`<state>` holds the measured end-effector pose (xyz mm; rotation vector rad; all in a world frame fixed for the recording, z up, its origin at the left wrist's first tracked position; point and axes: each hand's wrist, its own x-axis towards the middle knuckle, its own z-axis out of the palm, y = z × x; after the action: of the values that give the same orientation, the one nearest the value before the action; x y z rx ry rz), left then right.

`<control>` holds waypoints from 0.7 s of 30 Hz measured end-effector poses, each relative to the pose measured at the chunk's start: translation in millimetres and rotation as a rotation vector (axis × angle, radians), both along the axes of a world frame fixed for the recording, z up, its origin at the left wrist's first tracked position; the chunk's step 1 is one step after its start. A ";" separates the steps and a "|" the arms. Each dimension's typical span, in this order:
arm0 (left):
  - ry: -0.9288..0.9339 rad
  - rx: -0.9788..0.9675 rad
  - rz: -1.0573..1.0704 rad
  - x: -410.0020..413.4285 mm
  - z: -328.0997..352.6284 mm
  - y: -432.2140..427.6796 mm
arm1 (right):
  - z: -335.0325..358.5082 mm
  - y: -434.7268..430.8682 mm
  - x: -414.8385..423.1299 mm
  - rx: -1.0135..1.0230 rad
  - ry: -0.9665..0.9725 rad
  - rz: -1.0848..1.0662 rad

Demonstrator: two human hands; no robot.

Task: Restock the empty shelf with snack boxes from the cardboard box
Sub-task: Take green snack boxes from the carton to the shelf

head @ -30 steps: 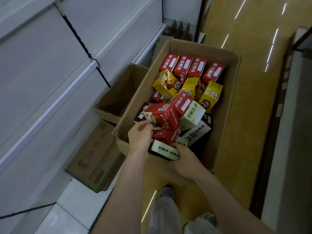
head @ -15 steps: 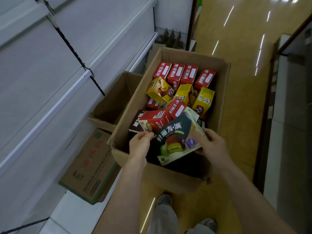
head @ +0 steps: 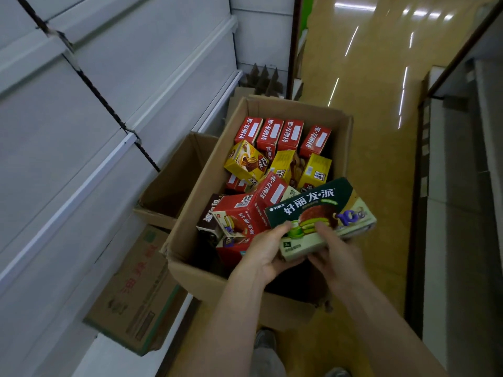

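Up comes the green snack box (head: 321, 213), now gripped by the left hand (head: 268, 254) too, beside the right hand (head: 337, 258) (fingers underneath are hidden), above the cardboard box (head: 187, 240) near end.

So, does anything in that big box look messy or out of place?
Yes. The far row of red boxes stands neat, but the yellow box and red box nearer the green box lie tilted and jumbled.

The green snack box (head: 321, 213), left hand (head: 268, 254) and right hand (head: 337, 254) cover the near right contents of the cardboard box (head: 190, 270); its near interior is lost in shadow. The bottom edge cuts off one shoe (head: 337, 372)
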<state>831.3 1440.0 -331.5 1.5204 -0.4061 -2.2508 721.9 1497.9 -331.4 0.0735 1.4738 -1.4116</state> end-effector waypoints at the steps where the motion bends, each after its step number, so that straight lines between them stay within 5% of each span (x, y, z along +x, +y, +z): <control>1: -0.031 -0.005 -0.028 -6.2 0.5 -0.9 | 0.5 -2.5 -2.3 0.019 0.039 -0.025; 8: -0.248 0.007 0.018 2.7 -25.1 -14.9 | 29.5 -12.8 -37.6 0.046 0.376 -0.022; 13: -0.268 0.053 0.108 5.8 -31.3 -27.9 | 28.0 -7.2 -36.7 0.024 0.409 0.009; 21: -0.315 0.033 -0.117 -4.4 -35.6 -43.1 | 24.7 0.9 -38.5 -0.007 0.427 0.032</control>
<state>826.9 1396.9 -367.0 1.9218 -0.5628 -2.1125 683.4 1498.8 -306.7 -0.2703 1.8059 -1.4649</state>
